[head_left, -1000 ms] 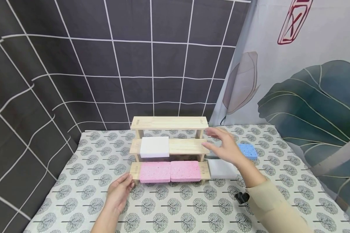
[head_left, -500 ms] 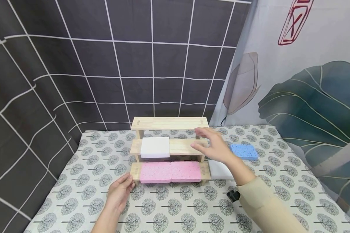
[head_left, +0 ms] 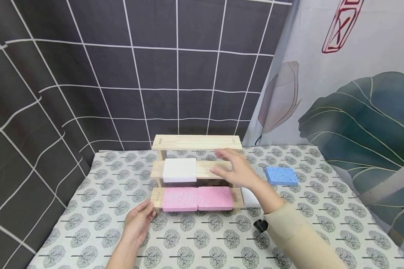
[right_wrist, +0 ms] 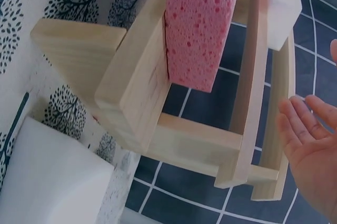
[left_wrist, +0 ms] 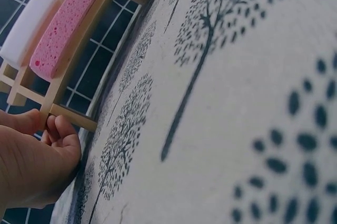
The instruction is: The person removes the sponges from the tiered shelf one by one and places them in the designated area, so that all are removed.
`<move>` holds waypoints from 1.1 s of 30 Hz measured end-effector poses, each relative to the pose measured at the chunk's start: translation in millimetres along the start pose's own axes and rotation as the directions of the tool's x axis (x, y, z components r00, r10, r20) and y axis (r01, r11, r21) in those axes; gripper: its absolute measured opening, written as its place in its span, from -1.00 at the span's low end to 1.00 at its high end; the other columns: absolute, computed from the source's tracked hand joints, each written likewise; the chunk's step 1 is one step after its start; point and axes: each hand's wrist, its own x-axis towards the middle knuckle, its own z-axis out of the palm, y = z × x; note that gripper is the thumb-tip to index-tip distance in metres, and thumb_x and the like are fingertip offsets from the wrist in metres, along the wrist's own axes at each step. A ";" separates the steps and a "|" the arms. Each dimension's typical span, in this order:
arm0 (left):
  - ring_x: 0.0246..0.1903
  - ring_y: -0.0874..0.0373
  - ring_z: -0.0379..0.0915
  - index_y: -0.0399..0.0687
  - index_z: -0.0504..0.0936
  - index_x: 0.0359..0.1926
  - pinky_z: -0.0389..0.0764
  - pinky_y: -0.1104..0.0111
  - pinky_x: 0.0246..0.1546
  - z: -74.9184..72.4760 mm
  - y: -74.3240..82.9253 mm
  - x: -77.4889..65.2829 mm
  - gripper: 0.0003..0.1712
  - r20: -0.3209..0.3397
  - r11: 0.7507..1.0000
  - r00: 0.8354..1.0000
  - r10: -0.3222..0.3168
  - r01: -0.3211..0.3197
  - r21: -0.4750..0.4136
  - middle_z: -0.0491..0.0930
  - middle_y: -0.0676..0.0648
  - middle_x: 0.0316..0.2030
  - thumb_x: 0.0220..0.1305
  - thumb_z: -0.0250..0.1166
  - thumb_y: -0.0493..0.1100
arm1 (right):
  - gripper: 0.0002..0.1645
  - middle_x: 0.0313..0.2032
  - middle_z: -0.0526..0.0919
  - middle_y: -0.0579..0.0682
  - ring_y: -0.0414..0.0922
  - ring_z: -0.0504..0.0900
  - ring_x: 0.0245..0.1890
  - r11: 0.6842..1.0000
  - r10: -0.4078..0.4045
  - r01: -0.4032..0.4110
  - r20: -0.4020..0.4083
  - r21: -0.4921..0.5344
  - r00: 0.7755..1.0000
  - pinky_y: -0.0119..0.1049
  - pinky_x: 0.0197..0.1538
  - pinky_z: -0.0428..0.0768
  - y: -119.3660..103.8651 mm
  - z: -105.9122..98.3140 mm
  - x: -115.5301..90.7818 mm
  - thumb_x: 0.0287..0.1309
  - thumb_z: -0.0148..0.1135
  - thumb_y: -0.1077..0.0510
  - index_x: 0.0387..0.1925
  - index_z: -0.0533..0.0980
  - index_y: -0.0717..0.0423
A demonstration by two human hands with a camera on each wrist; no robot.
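Note:
A three-step wooden rack (head_left: 196,142) stands on the table. My left hand (head_left: 138,221) pinches the left end of its lowest board; the left wrist view shows thumb and curled fingers (left_wrist: 64,133) at that corner. Two pink sponges (head_left: 180,198) lie side by side on the lowest step. On the left of the middle step sits a white sponge block (head_left: 179,170). My right hand (head_left: 238,172) hovers over the right part of the middle step, fingers spread and relaxed, holding nothing. In the right wrist view its palm (right_wrist: 316,155) shows bare.
Right of the rack lies a blue sponge (head_left: 281,175). Another white block (head_left: 250,198) rests on the table beside the lowest step, partly hidden by my right forearm. A tree-print cloth (head_left: 111,231) covers the table. A dark grid curtain (head_left: 155,74) hangs behind.
My right hand has moved left, from beside the rack's right end to over the middle step, uncovering more of the blue sponge. The left hand stays at the lowest board's end.

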 end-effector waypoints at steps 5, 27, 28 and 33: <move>-0.10 0.29 0.48 -0.47 0.22 0.41 0.58 0.58 0.01 0.2 -0.6 0.7 -0.42 -0.003 1.000 1.000 0.002 -0.002 -0.008 0.49 -0.15 0.11 0.53 0.10 -0.24 | -0.22 0.19 0.60 0.12 0.11 0.61 0.12 1.000 0.017 -0.016 0.023 -0.019 1.000 0.10 0.25 0.55 -3.4 6.6 1.6 0.15 0.48 -0.05 0.31 0.45 0.20; -0.08 0.28 0.47 -0.46 0.23 0.41 0.58 0.58 0.00 1.0 -0.7 2.2 -0.44 -0.001 1.000 1.000 0.004 -0.004 0.004 0.43 -0.23 0.20 0.54 0.09 -0.25 | -0.08 0.35 0.45 0.15 0.14 0.39 0.36 0.997 0.066 -0.060 0.126 -0.051 0.990 0.17 0.43 0.31 -14.0 30.4 15.6 0.16 0.42 -0.26 0.39 0.39 0.16; -0.08 0.28 0.47 -0.46 0.23 0.41 0.58 0.58 0.00 0.7 -0.7 2.0 -0.44 -0.001 1.000 1.000 0.003 -0.003 0.005 0.43 -0.23 0.20 0.54 0.09 -0.25 | -0.07 0.35 0.45 0.14 0.15 0.36 0.38 0.996 0.074 -0.067 0.130 -0.054 0.989 0.17 0.45 0.28 -14.5 31.6 16.0 0.15 0.41 -0.27 0.39 0.39 0.16; -0.08 0.28 0.47 -0.45 0.22 0.42 0.58 0.58 0.01 -0.4 -1.1 1.6 -0.43 0.002 1.000 1.000 0.000 0.000 0.005 0.43 -0.22 0.20 0.54 0.08 -0.24 | -0.02 0.35 0.45 0.16 0.15 0.35 0.39 0.995 0.089 -0.081 0.138 -0.063 0.986 0.12 0.47 0.27 -16.3 38.5 18.9 0.10 0.45 -0.27 0.39 0.38 0.19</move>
